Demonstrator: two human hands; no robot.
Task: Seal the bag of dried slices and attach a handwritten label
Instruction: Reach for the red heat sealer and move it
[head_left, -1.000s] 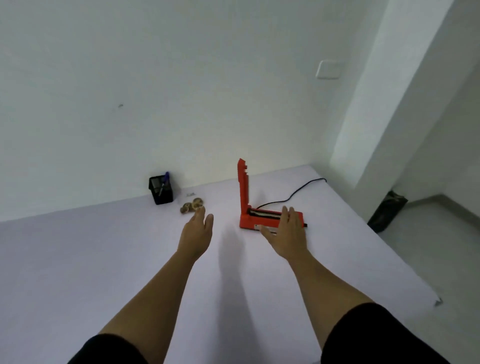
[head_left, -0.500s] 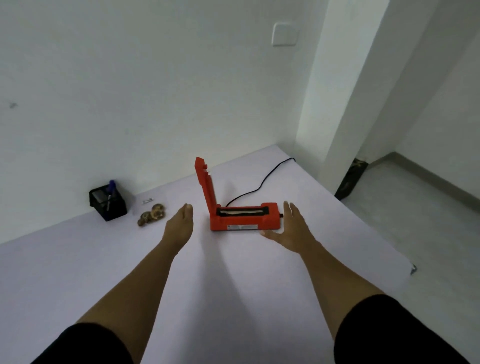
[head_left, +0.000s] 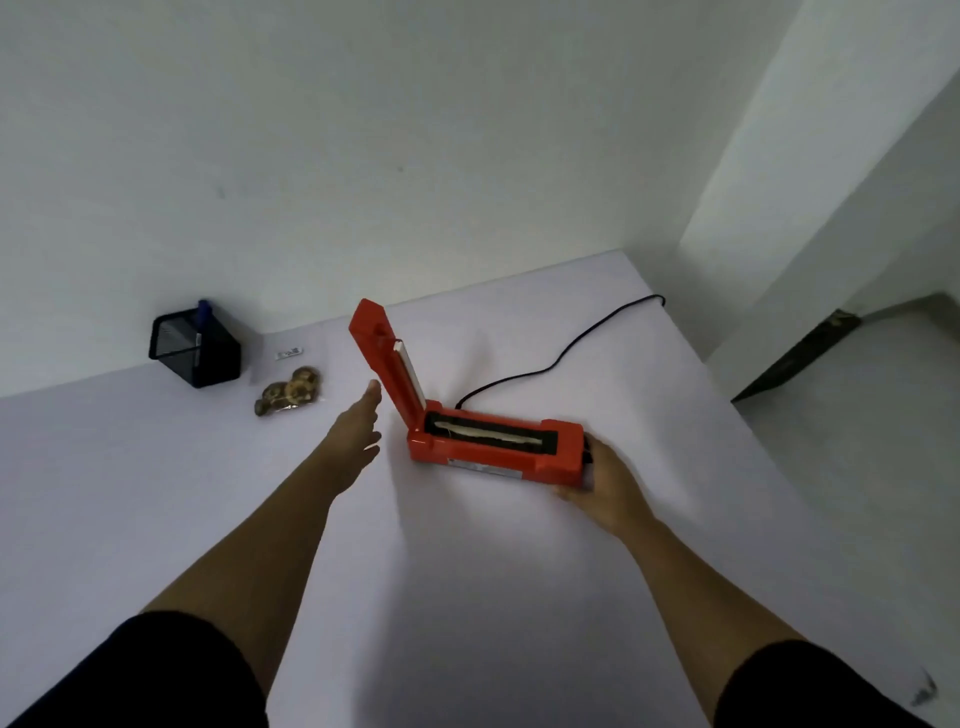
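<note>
Head view looks down on a white table (head_left: 467, 571) set against a white wall. Right of centre lies a red sealer (head_left: 493, 447), its lid (head_left: 387, 358) raised and leaning toward the upper left, with the sealing strip in the base exposed. A black cord (head_left: 561, 358) runs from behind the sealer up to the table's far right edge.

The right hand (head_left: 605, 486) grips the right end of the sealer, thumb on the near side and fingers curled round the end. The left hand (head_left: 358, 431) is stretched out flat with straight fingers and holds nothing; it sits just left of the raised lid, fingertips close to it, and I cannot tell whether they touch.

The bag of dried slices (head_left: 288, 397) lies on the table left of centre, beyond the left hand and apart from it. A small white label (head_left: 289, 354) lies just above the bag in the frame. Further left, near the wall, stands a black mesh pen pot (head_left: 195, 345) with a blue pen (head_left: 202, 306) in it
</note>
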